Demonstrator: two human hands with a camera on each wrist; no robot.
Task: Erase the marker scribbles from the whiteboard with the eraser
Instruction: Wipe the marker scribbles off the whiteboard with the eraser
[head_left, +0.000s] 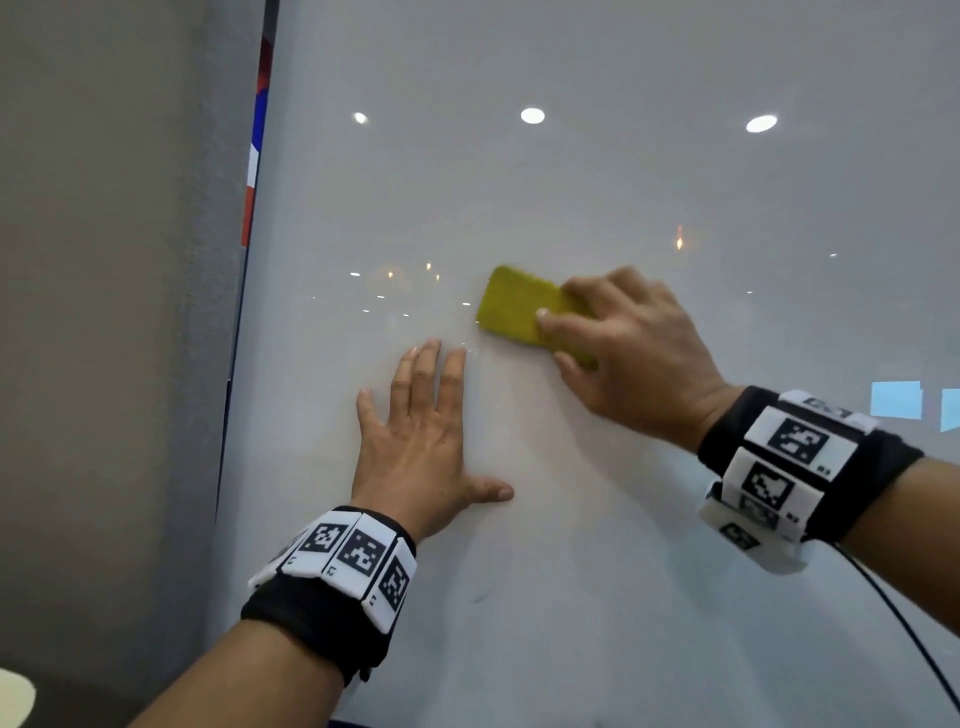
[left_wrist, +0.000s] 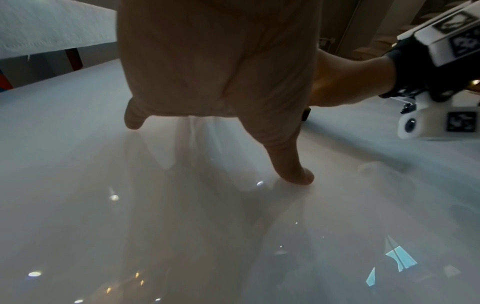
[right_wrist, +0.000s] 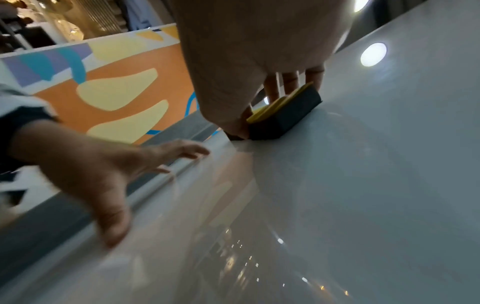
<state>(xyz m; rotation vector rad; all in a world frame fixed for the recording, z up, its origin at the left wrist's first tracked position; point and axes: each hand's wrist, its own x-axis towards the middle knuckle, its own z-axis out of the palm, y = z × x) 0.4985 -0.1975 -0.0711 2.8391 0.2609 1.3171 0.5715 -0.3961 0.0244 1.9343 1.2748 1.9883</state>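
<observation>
The whiteboard (head_left: 623, 208) fills most of the head view, glossy with ceiling-light reflections, and no clear scribbles show on it. My right hand (head_left: 623, 343) grips the yellow-backed eraser (head_left: 511, 304) and holds it against the board at centre; the right wrist view shows its dark felt (right_wrist: 288, 115) flat on the surface under my fingers (right_wrist: 288, 80). My left hand (head_left: 421, 431) lies flat on the board just below and left of the eraser, fingers straight, thumb spread. In the left wrist view its thumb (left_wrist: 293, 168) touches the board (left_wrist: 103, 185).
The board's dark left edge (head_left: 244, 291) borders a grey wall (head_left: 104, 312). A colourful orange and yellow panel (right_wrist: 124, 92) stands beyond the board in the right wrist view. A black cable (head_left: 904, 623) hangs from my right wristband. A faint smudge (head_left: 483, 597) marks the lower board.
</observation>
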